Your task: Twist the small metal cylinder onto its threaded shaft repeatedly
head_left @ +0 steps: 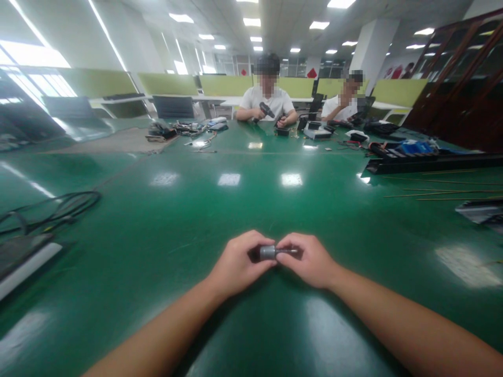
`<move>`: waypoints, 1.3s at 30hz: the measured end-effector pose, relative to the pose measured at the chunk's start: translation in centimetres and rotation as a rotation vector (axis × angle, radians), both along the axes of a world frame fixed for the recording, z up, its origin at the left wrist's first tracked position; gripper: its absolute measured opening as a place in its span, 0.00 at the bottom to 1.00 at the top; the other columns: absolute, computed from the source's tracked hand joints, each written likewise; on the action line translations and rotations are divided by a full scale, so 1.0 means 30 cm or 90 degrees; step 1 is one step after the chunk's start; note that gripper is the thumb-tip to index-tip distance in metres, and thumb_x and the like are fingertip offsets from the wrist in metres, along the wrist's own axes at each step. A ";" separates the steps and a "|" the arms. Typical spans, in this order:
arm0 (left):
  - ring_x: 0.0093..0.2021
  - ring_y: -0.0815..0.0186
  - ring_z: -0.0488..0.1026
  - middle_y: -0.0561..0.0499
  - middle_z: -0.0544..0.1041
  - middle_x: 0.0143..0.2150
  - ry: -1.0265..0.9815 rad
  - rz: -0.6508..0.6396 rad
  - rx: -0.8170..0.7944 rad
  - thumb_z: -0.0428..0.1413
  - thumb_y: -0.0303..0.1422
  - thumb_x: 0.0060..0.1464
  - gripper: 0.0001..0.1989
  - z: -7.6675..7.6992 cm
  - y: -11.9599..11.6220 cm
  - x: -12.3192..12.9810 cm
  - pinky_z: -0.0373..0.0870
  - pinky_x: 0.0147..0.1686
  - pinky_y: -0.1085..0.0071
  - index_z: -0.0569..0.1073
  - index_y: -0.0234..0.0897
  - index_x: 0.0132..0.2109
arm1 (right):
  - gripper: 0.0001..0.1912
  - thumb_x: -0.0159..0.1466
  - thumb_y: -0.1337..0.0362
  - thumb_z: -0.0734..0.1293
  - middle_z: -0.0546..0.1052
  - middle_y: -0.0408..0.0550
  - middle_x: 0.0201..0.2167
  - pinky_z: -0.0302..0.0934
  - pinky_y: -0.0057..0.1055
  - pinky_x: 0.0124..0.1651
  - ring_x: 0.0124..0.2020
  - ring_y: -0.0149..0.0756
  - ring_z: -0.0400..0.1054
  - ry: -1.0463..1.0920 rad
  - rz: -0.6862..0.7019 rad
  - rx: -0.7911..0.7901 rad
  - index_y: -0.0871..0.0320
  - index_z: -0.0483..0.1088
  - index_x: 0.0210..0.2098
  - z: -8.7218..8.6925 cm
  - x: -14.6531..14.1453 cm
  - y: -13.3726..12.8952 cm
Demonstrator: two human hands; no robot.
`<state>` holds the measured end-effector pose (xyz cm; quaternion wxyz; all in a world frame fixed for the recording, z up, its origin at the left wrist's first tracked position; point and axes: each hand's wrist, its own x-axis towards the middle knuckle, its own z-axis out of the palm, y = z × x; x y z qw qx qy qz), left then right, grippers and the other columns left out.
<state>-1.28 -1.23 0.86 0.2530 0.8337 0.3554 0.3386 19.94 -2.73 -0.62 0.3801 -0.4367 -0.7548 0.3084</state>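
Observation:
Just above the green table [220, 209], a small grey metal cylinder [268, 253] is pinched between the thumb and fingers of my left hand [240, 262]. A thin dark shaft [290, 251] with a shiny tip points right from the cylinder. My right hand [312, 261] has its thumb and index finger closed around this shaft, close to the cylinder. The fingertips of both hands almost meet. Whether the shaft and cylinder are one piece cannot be told.
Black cables [74, 201] and a dark device [25, 256] lie at the left. Across the table, a person [271, 102] holds a power drill [267, 110]; another person [341, 107] sits further right. A long black profile [436, 163] and thin rods [451, 191] lie at the right.

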 end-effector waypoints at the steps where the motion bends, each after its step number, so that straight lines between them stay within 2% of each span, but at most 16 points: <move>1: 0.40 0.64 0.74 0.49 0.78 0.39 0.001 -0.001 0.001 0.65 0.32 0.52 0.12 -0.001 0.000 0.000 0.70 0.41 0.69 0.77 0.39 0.44 | 0.04 0.60 0.67 0.70 0.79 0.44 0.33 0.62 0.30 0.39 0.34 0.35 0.72 -0.002 0.000 -0.001 0.56 0.77 0.35 0.000 0.000 0.001; 27: 0.39 0.64 0.75 0.49 0.78 0.39 0.012 0.020 0.011 0.65 0.30 0.50 0.12 -0.004 0.010 -0.009 0.70 0.40 0.69 0.77 0.39 0.44 | 0.04 0.60 0.68 0.70 0.80 0.44 0.31 0.61 0.28 0.36 0.32 0.34 0.72 0.001 0.005 -0.014 0.57 0.78 0.35 0.000 0.001 0.008; 39: 0.39 0.64 0.75 0.49 0.78 0.39 0.010 0.024 0.018 0.65 0.31 0.51 0.12 -0.007 0.015 -0.010 0.70 0.40 0.69 0.77 0.38 0.44 | 0.03 0.59 0.65 0.71 0.79 0.44 0.30 0.60 0.28 0.35 0.31 0.34 0.71 -0.014 -0.038 0.000 0.57 0.77 0.33 -0.003 0.000 0.005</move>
